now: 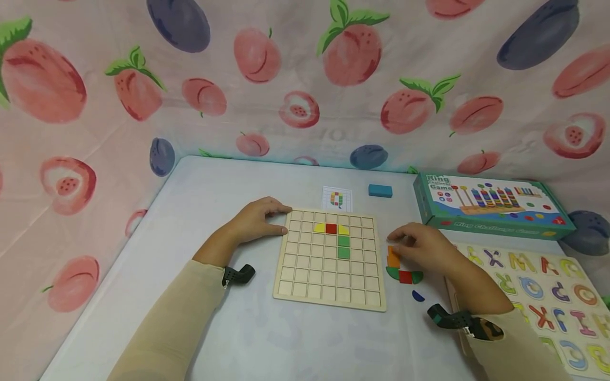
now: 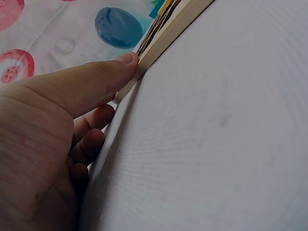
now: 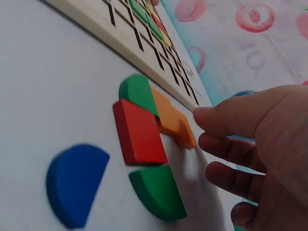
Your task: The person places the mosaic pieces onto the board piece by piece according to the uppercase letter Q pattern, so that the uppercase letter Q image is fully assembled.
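My left hand [image 1: 261, 219] touches the upper left edge of a wooden grid board [image 1: 329, 302], thumb on its side and index finger at the corner. In the board's upper part sit a red square block [image 1: 331, 228], two yellow rounded blocks [image 1: 319, 228] beside it, and two green square blocks [image 1: 343, 241] below the right one. Beside the board, my right hand [image 1: 424, 248] hovers with fingertips close to orange blocks [image 3: 166, 115]. Next to these lie a red block [image 3: 139, 134] and two green rounded blocks [image 3: 159, 192]. A blue half-round block [image 3: 77, 185] lies apart.
A pattern card [image 1: 337, 199] lies behind the board, near a blue rectangular block [image 1: 380, 191]. At the back right stands a green game box [image 1: 495, 206]. A letter puzzle board [image 1: 538, 296] lies under my right forearm. Fruit-print cloth [image 1: 286, 79] hangs behind the table.
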A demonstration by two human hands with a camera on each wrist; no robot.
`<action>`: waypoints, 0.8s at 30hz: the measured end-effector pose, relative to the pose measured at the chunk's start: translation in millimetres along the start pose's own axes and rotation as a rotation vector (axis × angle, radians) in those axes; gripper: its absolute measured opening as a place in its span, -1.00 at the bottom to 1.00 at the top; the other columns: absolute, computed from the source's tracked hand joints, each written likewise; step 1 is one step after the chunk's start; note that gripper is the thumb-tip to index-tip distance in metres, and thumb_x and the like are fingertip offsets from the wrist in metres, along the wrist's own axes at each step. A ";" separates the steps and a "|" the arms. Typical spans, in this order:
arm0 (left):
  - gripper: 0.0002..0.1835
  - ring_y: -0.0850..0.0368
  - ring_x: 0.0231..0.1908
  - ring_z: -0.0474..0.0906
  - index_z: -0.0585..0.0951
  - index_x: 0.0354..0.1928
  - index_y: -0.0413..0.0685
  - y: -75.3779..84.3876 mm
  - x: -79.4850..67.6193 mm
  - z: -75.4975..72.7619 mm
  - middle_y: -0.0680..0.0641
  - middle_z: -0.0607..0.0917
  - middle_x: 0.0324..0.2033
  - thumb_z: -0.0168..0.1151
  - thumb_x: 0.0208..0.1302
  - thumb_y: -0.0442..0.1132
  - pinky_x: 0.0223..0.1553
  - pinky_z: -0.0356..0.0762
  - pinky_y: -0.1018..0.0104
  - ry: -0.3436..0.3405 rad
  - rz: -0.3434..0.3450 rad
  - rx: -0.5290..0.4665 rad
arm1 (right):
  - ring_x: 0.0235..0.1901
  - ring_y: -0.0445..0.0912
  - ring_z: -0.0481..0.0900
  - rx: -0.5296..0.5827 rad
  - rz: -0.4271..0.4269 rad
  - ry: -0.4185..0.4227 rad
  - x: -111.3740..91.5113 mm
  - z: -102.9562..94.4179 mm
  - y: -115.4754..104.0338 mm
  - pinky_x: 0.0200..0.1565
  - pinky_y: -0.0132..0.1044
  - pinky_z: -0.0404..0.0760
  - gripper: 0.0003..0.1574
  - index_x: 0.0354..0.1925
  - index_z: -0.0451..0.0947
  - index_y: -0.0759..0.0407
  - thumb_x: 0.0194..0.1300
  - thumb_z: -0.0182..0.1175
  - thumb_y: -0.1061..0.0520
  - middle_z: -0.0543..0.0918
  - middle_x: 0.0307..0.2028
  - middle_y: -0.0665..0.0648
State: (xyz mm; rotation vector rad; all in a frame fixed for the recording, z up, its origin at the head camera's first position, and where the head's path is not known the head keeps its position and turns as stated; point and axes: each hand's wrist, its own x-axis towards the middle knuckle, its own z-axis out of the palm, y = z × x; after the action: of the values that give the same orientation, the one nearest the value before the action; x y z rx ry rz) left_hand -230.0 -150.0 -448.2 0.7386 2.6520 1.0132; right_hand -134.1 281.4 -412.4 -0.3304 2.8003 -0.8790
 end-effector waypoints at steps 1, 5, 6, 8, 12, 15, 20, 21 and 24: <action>-0.40 0.07 0.19 0.53 0.69 0.35 0.13 0.2 -0.4 -0.1 0.07 0.65 0.20 0.60 0.29 0.00 0.30 0.44 0.00 -0.001 0.000 -0.001 | -0.14 0.01 0.54 -0.010 -0.001 -0.007 -1.1 -0.6 1.4 -0.12 -0.14 0.59 -0.71 0.11 0.76 0.13 0.47 0.39 0.11 0.71 -0.08 0.07; -0.40 0.06 0.20 0.53 0.70 0.35 0.12 0.1 -0.4 0.1 0.06 0.65 0.20 0.60 0.29 0.00 0.31 0.44 -0.01 0.002 0.002 -0.002 | -0.18 0.00 0.48 -0.036 -0.004 -0.019 -3.1 -1.2 6.0 -0.20 -0.19 0.53 -0.70 0.10 0.77 0.13 0.44 0.42 0.12 0.66 -0.16 0.04; -0.40 0.06 0.21 0.53 0.69 0.35 0.12 0.3 -0.5 0.0 0.06 0.64 0.20 0.60 0.28 0.00 0.31 0.44 -0.01 0.003 0.005 0.000 | -0.19 0.00 0.47 -0.038 -0.007 -0.019 -3.2 -1.3 6.6 -0.22 -0.21 0.52 -0.70 0.09 0.77 0.13 0.42 0.42 0.12 0.65 -0.18 0.03; -0.40 0.07 0.21 0.53 0.69 0.35 0.12 0.2 -0.2 0.1 0.06 0.65 0.20 0.60 0.29 0.00 0.32 0.43 -0.01 0.005 0.008 0.001 | -0.20 -0.02 0.47 -0.047 -0.013 -0.018 -3.0 -0.8 8.0 -0.25 -0.22 0.50 -0.71 0.07 0.77 0.11 0.41 0.44 0.12 0.63 -0.20 0.01; -0.40 0.07 0.21 0.53 0.69 0.35 0.12 -0.6 0.0 0.3 0.06 0.65 0.20 0.60 0.28 0.00 0.32 0.43 -0.01 0.008 0.011 0.002 | -0.21 -0.02 0.48 -0.053 -0.027 -0.016 -1.5 0.5 9.8 -0.23 -0.22 0.51 -0.75 0.02 0.77 0.09 0.39 0.46 0.15 0.64 -0.19 0.00; -0.39 0.07 0.22 0.53 0.69 0.35 0.12 -0.7 0.2 0.0 0.06 0.65 0.20 0.61 0.28 0.00 0.33 0.43 -0.01 0.006 0.012 0.002 | -0.19 -0.01 0.49 -0.049 -0.018 -0.022 -0.2 1.0 9.7 -0.20 -0.19 0.53 -0.78 -0.01 0.75 0.07 0.38 0.46 0.16 0.64 -0.20 0.00; -0.40 0.08 0.22 0.53 0.69 0.36 0.14 0.3 0.7 0.0 0.07 0.64 0.20 0.60 0.29 0.00 0.33 0.43 0.00 0.000 0.008 0.004 | -0.18 0.02 0.51 -0.053 0.015 -0.033 1.3 0.8 8.7 -0.15 -0.14 0.57 -0.79 -0.04 0.72 0.04 0.38 0.46 0.15 0.65 -0.24 0.01; -0.40 0.08 0.22 0.53 0.69 0.35 0.14 0.3 0.7 0.1 0.07 0.64 0.20 0.60 0.29 0.00 0.32 0.43 0.00 0.000 0.005 0.003 | -0.17 0.02 0.52 -0.054 0.020 -0.035 1.4 0.7 8.5 -0.14 -0.14 0.58 -0.79 -0.04 0.72 0.03 0.37 0.46 0.15 0.65 -0.24 0.01; -0.40 0.09 0.20 0.52 0.69 0.36 0.15 -0.1 0.7 0.4 0.08 0.64 0.21 0.60 0.29 0.01 0.31 0.43 0.00 0.001 0.002 0.005 | -0.17 0.02 0.54 -0.057 0.026 -0.039 2.0 0.4 8.7 -0.14 -0.14 0.59 -0.80 -0.05 0.71 0.02 0.37 0.45 0.15 0.67 -0.25 0.00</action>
State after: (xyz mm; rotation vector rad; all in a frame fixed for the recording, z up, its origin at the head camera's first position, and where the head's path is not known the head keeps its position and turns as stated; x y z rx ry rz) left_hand -230.5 -149.5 -448.6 0.7418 2.6565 1.0074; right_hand -137.3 287.6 -418.0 -0.3150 2.7912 -0.7792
